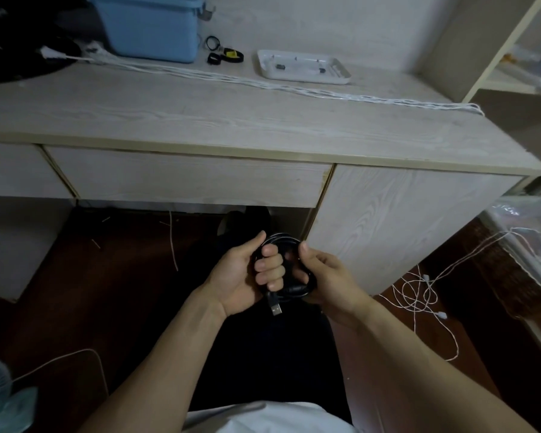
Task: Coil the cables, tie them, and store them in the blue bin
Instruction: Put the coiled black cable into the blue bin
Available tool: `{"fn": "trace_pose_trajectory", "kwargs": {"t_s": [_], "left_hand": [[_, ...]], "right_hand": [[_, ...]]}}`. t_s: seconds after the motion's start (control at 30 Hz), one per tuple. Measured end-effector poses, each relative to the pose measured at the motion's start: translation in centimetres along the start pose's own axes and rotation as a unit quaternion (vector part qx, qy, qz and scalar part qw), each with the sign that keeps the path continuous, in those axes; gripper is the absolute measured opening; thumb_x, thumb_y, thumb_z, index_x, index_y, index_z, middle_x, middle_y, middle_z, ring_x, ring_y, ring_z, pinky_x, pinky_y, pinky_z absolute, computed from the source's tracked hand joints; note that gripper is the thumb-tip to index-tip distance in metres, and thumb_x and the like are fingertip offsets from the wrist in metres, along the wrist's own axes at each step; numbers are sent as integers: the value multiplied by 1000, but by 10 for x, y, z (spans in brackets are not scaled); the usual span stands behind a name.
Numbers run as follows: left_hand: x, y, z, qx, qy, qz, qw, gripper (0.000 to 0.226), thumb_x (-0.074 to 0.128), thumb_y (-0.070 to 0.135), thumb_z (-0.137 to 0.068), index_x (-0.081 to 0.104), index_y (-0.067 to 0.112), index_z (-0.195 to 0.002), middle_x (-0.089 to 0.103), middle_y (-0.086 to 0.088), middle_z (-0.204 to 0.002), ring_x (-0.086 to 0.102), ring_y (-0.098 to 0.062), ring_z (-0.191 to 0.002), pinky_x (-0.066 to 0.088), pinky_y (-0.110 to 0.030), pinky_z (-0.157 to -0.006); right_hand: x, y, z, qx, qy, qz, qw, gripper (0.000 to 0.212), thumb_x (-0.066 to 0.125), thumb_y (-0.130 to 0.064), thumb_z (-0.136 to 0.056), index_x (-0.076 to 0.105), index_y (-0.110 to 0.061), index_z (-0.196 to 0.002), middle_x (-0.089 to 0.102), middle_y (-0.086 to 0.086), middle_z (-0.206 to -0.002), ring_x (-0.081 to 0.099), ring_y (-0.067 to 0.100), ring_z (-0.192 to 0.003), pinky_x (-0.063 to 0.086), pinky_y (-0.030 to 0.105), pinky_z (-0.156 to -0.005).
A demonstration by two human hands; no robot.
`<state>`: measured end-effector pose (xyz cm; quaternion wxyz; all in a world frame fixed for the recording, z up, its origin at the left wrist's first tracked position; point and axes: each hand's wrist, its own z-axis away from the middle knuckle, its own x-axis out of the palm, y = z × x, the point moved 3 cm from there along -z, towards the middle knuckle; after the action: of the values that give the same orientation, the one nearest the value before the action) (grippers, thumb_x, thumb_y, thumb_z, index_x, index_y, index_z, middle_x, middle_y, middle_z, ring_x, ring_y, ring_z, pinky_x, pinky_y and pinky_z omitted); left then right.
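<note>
Both hands are holding the black USB cable [289,289] low over the lap, so its loops stay together. The left hand [247,273] is curling tight through the coil; the right hand [324,276] is pinching its side. The blue bin [150,26] is waiting at the tabletop's [200,114] far left corner, ties [224,54] just beside it.

bin [150,26] blue | coiled cable [289,290] black | desk [200,117] pale woodgrain | tray [303,67] white | long cable [294,87] white
</note>
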<state>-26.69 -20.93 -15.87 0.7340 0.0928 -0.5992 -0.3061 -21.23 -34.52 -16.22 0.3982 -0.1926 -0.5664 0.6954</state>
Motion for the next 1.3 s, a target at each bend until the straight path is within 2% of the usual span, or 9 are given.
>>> {"fn": "trace_pose_trajectory", "kwargs": {"t_s": [0.2, 0.33, 0.47, 0.6, 0.73, 0.83, 1.0, 1.1, 1.3], "left_hand": [[7, -16, -3, 19, 26, 92, 995, 42, 36, 39, -102, 44, 17, -67, 26, 8, -46, 25, -8, -34, 29, -23, -39], [7, -17, -4, 37, 71, 53, 995, 46, 39, 41, -100, 38, 18, -60, 20, 7, -41, 17, -8, -29, 17, -23, -35], [13, -22, -5, 47, 66, 69, 994, 49, 36, 42, -102, 45, 15, -63, 22, 6, -47, 20, -9, -38, 24, -23, -41], [7, -18, -2, 53, 128, 64, 988, 48, 39, 40, -100, 39, 19, -56, 16, 7, -46, 13, -10, -38, 13, -26, -42], [-7, 2, 1, 117, 168, 120, 972, 48, 37, 37, -99, 32, 23, -53, 16, 8, -42, 13, -9, -31, 13, -25, -34], [-24, 21, 5, 190, 213, 192, 939, 48, 35, 36, -98, 33, 22, -52, 17, 8, -43, 13, -10, -33, 16, -25, -33], [-47, 36, 14, 287, 257, 270, 883, 46, 33, 46, -95, 41, 19, -59, 21, 7, -49, 15, -11, -41, 22, -26, -40], [-47, 37, 14, 310, 272, 230, 882, 43, 31, 46, -96, 45, 17, -68, 27, 5, -54, 22, -13, -46, 28, -28, -50], [-37, 38, -1, 309, 291, 33, 905, 23, 36, 17, -106, 43, 15, -84, 40, 3, -66, 38, -11, -52, 40, -28, -62]], "right_hand": [[-2, 9, -2, 4, 95, 25, 995, 54, 53, -58, -92, 68, -7, -101, 45, 10, -69, 40, 18, -50, 25, 24, -46], [5, 5, 1, -44, 150, 54, 986, 48, 51, -48, -98, 72, -5, -96, 60, 9, -74, 55, 21, -69, 42, 27, -55], [4, 4, -3, -25, 206, 48, 977, 58, 52, -51, -97, 70, 5, -94, 61, 11, -73, 57, 22, -71, 46, 34, -67], [0, 2, -3, 30, 124, 59, 990, 46, 56, -51, -96, 72, -21, -66, 56, 1, -61, 50, 19, -55, 35, 27, -52], [-16, -10, -5, -81, 114, 208, 968, 36, 64, -38, -94, 68, -9, -74, 59, -4, -62, 54, 6, -56, 42, 19, -57], [-36, -9, -4, -49, 88, 270, 958, 40, 56, -42, -98, 69, -10, -76, 44, -10, -48, 37, 4, -41, 31, 19, -46], [-49, -1, -8, -11, 70, 490, 869, 33, 52, -46, -99, 67, -16, -94, 59, -9, -71, 56, 2, -61, 40, 17, -57], [-36, 1, -5, -33, 36, 518, 854, 31, 55, -42, -99, 64, -13, -103, 65, -1, -87, 62, 13, -77, 50, 26, -66], [-3, 10, 5, -126, -132, 546, 818, 2, 63, -22, -95, 65, -20, -95, 58, -21, -72, 57, -5, -67, 36, 7, -62]]}}
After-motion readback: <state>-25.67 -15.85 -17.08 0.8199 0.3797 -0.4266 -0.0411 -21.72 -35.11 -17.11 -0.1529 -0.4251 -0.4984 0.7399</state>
